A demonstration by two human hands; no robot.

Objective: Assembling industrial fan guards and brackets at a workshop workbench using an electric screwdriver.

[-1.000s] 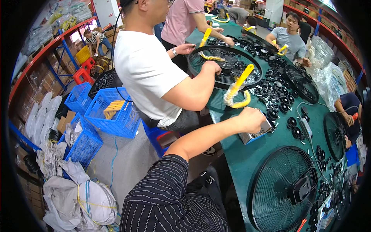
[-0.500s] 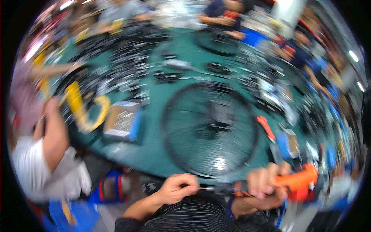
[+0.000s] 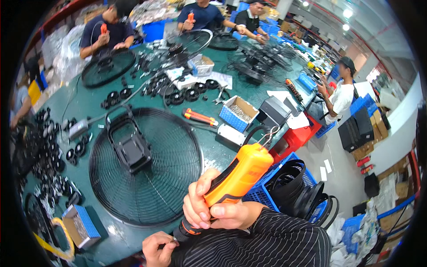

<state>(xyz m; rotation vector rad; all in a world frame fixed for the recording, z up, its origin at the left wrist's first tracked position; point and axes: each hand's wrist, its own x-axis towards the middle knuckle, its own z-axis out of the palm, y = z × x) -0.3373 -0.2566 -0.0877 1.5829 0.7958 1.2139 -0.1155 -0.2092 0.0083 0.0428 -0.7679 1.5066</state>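
Note:
My right hand (image 3: 222,207) is closed around an orange-and-black electric screwdriver (image 3: 242,171), which slants across in front of my body with its dark chuck end low and to the left. At that end, the fingers of my left hand (image 3: 156,250) pinch together by the bit; whatever small thing is between them is hidden. Beyond both hands, a round black wire fan guard (image 3: 173,187) lies flat on the green table (image 3: 104,213). A square black plastic housing with a loop-shaped frame (image 3: 133,151) rests on the guard. Neither hand touches the guard.
Blue-sided boxes of small metal parts (image 3: 240,112) (image 3: 82,226) flank the guard. An orange-and-black hand tool (image 3: 199,117) lies behind it. A blue crate (image 3: 260,194) with black rings stands at my right. Several people work around the table; black parts cover its left side.
The view has swung right and sharpened, placing the guard farther left. The screwdriver now slants steeply instead of lying nearly level. Both hands keep their grips.

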